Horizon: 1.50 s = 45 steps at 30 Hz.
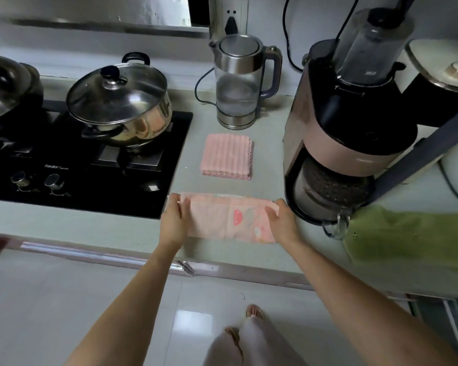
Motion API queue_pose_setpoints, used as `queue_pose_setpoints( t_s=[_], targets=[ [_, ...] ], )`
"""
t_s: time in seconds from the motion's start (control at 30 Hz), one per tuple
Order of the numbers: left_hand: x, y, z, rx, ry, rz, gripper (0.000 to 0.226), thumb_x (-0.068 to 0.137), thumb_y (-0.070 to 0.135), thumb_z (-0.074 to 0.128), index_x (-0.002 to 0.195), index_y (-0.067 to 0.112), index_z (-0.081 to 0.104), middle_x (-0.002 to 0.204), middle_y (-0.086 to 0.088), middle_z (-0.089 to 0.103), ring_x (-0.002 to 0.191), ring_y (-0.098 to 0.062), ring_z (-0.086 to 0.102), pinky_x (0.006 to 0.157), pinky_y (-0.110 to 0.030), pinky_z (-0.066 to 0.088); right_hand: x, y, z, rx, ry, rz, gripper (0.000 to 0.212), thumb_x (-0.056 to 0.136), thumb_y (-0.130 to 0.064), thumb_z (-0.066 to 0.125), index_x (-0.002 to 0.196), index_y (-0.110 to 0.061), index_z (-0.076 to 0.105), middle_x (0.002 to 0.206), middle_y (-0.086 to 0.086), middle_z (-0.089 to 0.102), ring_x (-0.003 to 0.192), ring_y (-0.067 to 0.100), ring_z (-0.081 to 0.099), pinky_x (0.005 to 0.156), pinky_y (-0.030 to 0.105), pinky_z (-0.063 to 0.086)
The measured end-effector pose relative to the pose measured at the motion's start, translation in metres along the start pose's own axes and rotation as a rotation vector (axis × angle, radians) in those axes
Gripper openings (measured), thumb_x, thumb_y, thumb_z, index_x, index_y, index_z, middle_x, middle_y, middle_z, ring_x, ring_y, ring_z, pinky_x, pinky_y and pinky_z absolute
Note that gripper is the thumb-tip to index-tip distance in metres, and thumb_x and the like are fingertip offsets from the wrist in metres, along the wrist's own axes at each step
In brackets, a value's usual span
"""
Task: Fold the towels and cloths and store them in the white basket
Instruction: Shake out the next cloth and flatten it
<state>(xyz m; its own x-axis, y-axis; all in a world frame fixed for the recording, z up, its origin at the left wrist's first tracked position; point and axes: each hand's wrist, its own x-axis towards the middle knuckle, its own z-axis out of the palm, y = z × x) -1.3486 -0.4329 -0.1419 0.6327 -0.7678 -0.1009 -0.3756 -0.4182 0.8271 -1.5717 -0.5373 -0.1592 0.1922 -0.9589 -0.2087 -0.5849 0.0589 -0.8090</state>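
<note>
- Left hand (173,219): grips the left end of the pink printed towel (230,219), fingers curled over its far edge.
- Right hand (282,220): grips the right end of the same towel, fingers curled over the edge.
- Pink printed towel: lies folded into a long strip on the tabletop (111,228), near the front edge (mushroom print faces up).
- Folded pink ribbed cloth (227,156): lies farther back, between the stove (90,165) and the blender (341,133).
- Green towel (407,236): lies unfolded at the right.
- Kettle (239,80): stands at the far side.
</note>
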Motion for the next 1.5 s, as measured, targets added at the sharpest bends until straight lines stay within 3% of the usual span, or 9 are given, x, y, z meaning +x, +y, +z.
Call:
queue_pose_setpoints(
  t_s=[0.13,0.3,0.7,0.87,1.13,1.2,1.27,1.37,1.5],
  targets=[
    [0.015,0.001,0.016,0.196,0.06,-0.009,0.024,0.101,0.031,0.036,0.096,0.007,0.038,0.076,-0.014,0.057,0.071,-0.033,0.054,0.064,-0.042,0.043,0.016,0.002,0.012,-0.037,0.062,0.043,0.01,0.096,-0.012,0.051,0.096,-0.003,0.046,0.091,0.013,0.047,0.084,0.02,0.045,0.07,0.028,0.03],
    [0.028,-0.014,0.025,0.4,0.057,0.014,0.024,0.102,0.028,0.03,0.099,0.005,0.037,0.087,-0.023,0.063,0.079,-0.041,0.058,0.062,-0.039,0.035,0.02,0.01,0.032,-0.258,0.216,0.033,0.024,0.098,-0.023,0.048,0.105,0.0,0.05,0.1,0.024,0.063,0.091,0.037,0.062,0.07,0.042,0.044],
    [0.062,-0.046,0.012,0.625,-0.045,0.066,0.024,0.103,0.027,0.024,0.108,0.008,0.037,0.09,-0.021,0.067,0.081,-0.041,0.061,0.064,-0.039,0.034,0.022,0.006,0.083,-0.595,0.449,0.092,0.042,0.095,-0.037,0.036,0.114,-0.004,0.053,0.1,0.018,0.067,0.08,0.035,0.065,0.061,0.037,0.049],
    [0.061,-0.043,0.012,0.651,-0.073,0.142,0.028,0.102,0.031,0.027,0.108,0.008,0.042,0.084,-0.018,0.068,0.075,-0.039,0.064,0.06,-0.037,0.037,0.02,0.004,0.082,-0.501,0.529,0.139,0.025,0.096,-0.021,0.051,0.107,0.001,0.055,0.094,0.025,0.065,0.08,0.041,0.064,0.062,0.04,0.047],
    [0.068,-0.031,0.016,0.729,-0.154,0.05,0.028,0.102,0.029,0.025,0.115,0.009,0.04,0.098,-0.014,0.065,0.086,-0.036,0.063,0.063,-0.036,0.035,0.027,-0.001,0.072,-0.655,0.408,0.158,0.026,0.097,-0.025,0.047,0.112,-0.004,0.048,0.105,0.018,0.062,0.093,0.037,0.061,0.07,0.041,0.046],
    [0.067,-0.029,0.013,0.675,-0.013,0.177,0.028,0.099,0.027,0.036,0.115,0.005,0.045,0.104,-0.015,0.059,0.093,-0.036,0.057,0.064,-0.039,0.037,0.019,-0.004,0.069,-0.694,0.472,0.101,0.029,0.092,-0.023,0.052,0.114,-0.005,0.051,0.111,0.018,0.059,0.101,0.037,0.058,0.078,0.041,0.044],
    [0.063,-0.034,0.011,0.582,0.044,0.484,0.034,0.094,0.021,0.043,0.122,0.003,0.05,0.117,-0.017,0.054,0.105,-0.033,0.05,0.08,-0.042,0.04,0.008,-0.009,0.076,-0.752,0.468,-0.094,0.037,0.092,-0.023,0.051,0.125,-0.007,0.05,0.129,0.017,0.053,0.119,0.035,0.05,0.096,0.044,0.039],
    [0.053,-0.049,0.023,0.602,-0.268,0.866,0.043,0.098,0.02,0.035,0.138,0.008,0.047,0.144,-0.012,0.044,0.136,-0.03,0.034,0.111,-0.044,0.026,-0.011,-0.006,0.103,-0.781,0.143,-0.425,0.048,0.101,-0.031,0.032,0.143,-0.009,0.039,0.151,0.01,0.035,0.141,0.027,0.029,0.114,0.045,0.023],
    [0.052,-0.058,0.036,0.757,-0.502,0.773,0.055,0.102,0.039,0.011,0.151,0.017,0.022,0.159,0.0,0.015,0.147,-0.019,0.005,0.118,-0.044,0.004,-0.006,0.002,0.106,-0.859,-0.09,-0.383,0.062,0.101,-0.043,-0.002,0.151,-0.014,0.021,0.158,0.002,0.015,0.147,0.018,0.012,0.116,0.042,0.01]
  ],
)
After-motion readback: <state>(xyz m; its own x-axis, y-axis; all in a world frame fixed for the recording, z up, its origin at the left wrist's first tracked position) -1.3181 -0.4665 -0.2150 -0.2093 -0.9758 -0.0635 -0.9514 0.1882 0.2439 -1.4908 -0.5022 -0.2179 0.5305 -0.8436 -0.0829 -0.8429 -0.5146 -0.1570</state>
